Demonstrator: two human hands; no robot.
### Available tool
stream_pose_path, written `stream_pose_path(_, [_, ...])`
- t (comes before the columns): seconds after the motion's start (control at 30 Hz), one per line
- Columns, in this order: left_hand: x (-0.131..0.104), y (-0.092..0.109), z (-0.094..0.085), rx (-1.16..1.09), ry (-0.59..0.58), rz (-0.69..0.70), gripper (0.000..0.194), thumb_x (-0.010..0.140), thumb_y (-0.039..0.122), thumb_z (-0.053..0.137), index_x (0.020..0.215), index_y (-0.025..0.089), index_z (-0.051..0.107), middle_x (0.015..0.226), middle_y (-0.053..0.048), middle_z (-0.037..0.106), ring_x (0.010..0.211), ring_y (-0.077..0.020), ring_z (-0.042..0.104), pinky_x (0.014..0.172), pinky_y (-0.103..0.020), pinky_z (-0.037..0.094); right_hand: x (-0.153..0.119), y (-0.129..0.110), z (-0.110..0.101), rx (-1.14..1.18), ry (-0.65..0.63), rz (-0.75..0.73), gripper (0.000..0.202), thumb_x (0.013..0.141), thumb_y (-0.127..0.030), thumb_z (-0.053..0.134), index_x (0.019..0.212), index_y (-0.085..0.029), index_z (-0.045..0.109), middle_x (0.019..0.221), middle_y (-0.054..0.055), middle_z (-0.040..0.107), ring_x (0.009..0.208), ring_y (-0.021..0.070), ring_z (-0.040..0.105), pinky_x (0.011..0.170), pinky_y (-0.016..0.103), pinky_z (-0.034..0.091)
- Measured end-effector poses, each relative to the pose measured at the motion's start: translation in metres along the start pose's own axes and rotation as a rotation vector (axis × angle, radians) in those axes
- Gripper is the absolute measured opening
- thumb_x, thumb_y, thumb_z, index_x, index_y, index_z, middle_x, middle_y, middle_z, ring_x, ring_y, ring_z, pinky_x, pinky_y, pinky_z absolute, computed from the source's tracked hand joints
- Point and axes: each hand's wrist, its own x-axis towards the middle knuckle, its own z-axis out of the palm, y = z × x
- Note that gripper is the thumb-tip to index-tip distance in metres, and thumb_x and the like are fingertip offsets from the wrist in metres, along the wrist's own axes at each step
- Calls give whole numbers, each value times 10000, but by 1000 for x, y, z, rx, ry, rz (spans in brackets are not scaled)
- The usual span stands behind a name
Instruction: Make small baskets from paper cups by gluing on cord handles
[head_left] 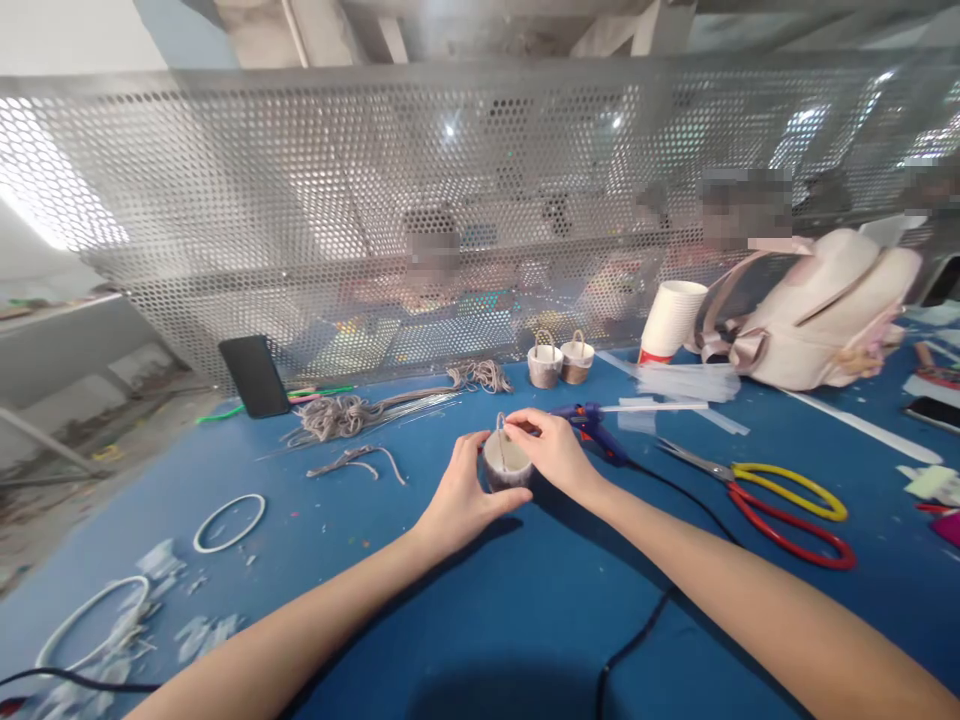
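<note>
A small cup wrapped in brownish cord (508,476) stands on the blue table in front of me, its pale inside facing up. My left hand (472,485) is curled round its left and near side, thumb along the front. My right hand (551,445) pinches the thin cord handle (501,432) that arches over the cup's rim. Just beyond the right hand lies a blue glue gun (596,430) with a white glue stick in it. Two similar cups with cord handles (545,366) (577,361) stand farther back.
Scissors with yellow and red handles (750,485) lie at right, near the glue gun's black cable (690,500). Bundles of grey cord (337,415), a phone (255,376) and white rings (229,523) are at left. Stacked paper cups (671,320) and a backpack (817,320) stand before the perforated metal screen (300,220).
</note>
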Motion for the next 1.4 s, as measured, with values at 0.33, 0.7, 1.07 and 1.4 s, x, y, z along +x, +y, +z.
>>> stream_pose_path(0.33, [35, 3, 0, -460, 89, -215, 274, 657, 275, 614, 896, 139, 598, 888, -50, 675, 843, -177, 612, 774, -282, 458, -5, 0, 4, 23, 25, 13, 174, 789, -290, 538, 767, -177, 668, 788, 56, 728, 709, 183, 664, 697, 299, 526])
stream_pose_path(0.7, [40, 7, 2, -426, 106, -258, 216, 608, 264, 666, 779, 133, 675, 704, -23, 687, 629, -137, 588, 592, -235, 448, -2, 5, 3, 53, 8, 37, 149, 785, -279, 569, 752, -190, 684, 812, 40, 713, 754, 173, 650, 724, 291, 518])
stream_pose_path(1.07, [38, 3, 1, -310, 81, -222, 188, 634, 261, 659, 777, 144, 693, 720, -14, 691, 647, -141, 584, 615, -238, 444, -2, 4, -2, 64, -46, 19, 139, 814, -260, 566, 767, -190, 676, 805, 31, 665, 779, 158, 624, 705, 267, 497])
stream_pose_path(1.4, [39, -1, 2, -226, 59, -168, 214, 678, 295, 648, 808, 136, 707, 710, -21, 679, 628, -135, 553, 585, -231, 426, 0, 7, 1, 77, -46, 7, 127, 810, -250, 573, 754, -201, 676, 798, 21, 657, 778, 159, 611, 739, 283, 490])
